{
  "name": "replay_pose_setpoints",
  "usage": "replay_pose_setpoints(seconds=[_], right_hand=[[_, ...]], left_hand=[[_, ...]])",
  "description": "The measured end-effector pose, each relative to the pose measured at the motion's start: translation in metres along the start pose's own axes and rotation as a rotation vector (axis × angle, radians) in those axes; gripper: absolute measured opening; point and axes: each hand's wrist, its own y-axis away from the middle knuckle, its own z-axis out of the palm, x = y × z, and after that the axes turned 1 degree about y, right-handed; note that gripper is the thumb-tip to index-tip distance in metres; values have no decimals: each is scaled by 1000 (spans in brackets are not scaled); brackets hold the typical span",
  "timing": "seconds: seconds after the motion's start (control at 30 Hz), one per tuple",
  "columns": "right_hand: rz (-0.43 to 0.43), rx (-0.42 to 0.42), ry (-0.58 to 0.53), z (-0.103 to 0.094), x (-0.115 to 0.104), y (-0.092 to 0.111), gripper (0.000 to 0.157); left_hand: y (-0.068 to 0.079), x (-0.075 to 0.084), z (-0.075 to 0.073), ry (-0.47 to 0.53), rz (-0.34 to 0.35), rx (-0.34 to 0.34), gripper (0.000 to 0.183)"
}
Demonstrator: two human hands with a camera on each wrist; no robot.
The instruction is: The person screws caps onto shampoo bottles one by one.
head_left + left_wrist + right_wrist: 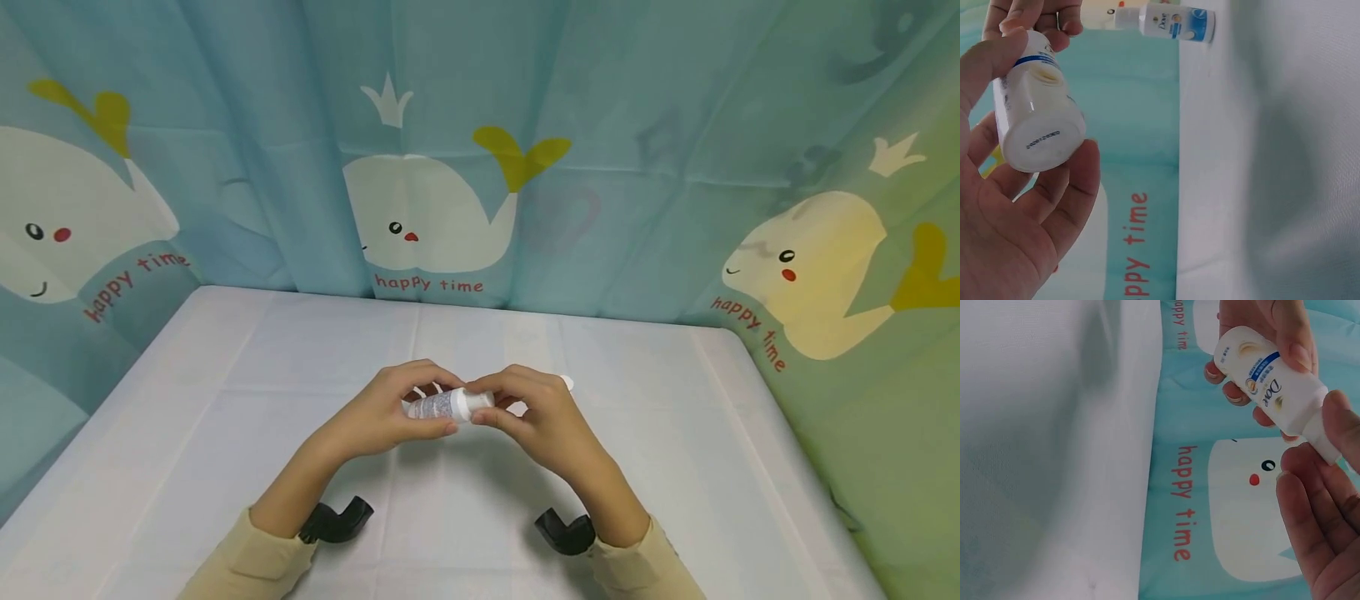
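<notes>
A small white Dove bottle (437, 407) is held tilted between both hands above the table. My left hand (386, 414) grips its body, with the printed base facing the left wrist camera (1041, 144). My right hand (551, 417) pinches the white cap (1321, 437) between thumb and fingers. The cap sits on the bottle's neck. A blue band and gold lettering show on the label in the right wrist view. Another white-and-blue Dove bottle (1175, 24) stands upright on the table, beyond the right hand; the head view shows only a white bit of something there (567, 382).
A white cloth covers the table (300, 350). Blue-green curtains (615, 125) with whale prints hang around its back and sides. Black wrist mounts (341, 521) are strapped to both forearms.
</notes>
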Motion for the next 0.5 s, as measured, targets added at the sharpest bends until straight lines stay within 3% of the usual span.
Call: replay_pose_setpoints(seconds=[0.3, 0.5], right_hand=[[-39, 16, -61, -1, 0, -1, 29], [-61, 47, -15, -1, 0, -1, 29]], left_hand=[[0, 0, 0, 11, 4, -3, 35], [0, -2, 1, 44, 25, -5, 37]])
